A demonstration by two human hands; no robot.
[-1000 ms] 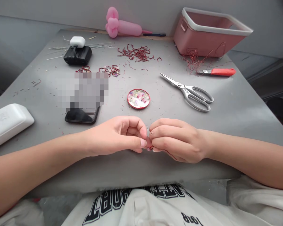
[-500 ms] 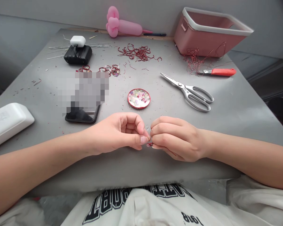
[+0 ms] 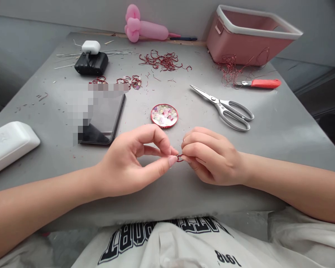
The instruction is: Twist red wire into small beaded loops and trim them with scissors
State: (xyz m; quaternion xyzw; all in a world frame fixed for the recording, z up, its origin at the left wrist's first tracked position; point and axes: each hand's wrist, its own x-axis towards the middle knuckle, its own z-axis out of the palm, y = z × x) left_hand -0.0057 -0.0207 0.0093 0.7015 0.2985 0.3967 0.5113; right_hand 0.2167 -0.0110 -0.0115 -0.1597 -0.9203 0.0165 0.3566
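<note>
Between my two hands is a small dark-red wire ring [image 3: 180, 158], partly covered by fingertips. My left hand [image 3: 139, 160] pinches its left side between thumb and fingers. My right hand [image 3: 214, 156] grips the other side, its fingers curled and mostly hiding what they hold. Just beyond the hands lies a round red-rimmed lid [image 3: 164, 125] with pale, pink and purple beads [image 3: 164, 114] in it. Other wire rings with beads [image 3: 132, 82] lie farther back on the left.
Scissors [image 3: 223, 108] and a red-handled utility knife [image 3: 264, 83] lie to the right. Wire pieces [image 3: 163, 61], a tangle of wire [image 3: 229, 70] and a pink bin [image 3: 245, 44] are behind. A phone [image 3: 100, 138], black box [image 3: 92, 65] and white case [image 3: 12, 145] lie left.
Both hands have risen slightly away from my body. The left hand's thumb and fingers have spread wider around the pinch, and more of the wire ring shows between the fingertips.
</note>
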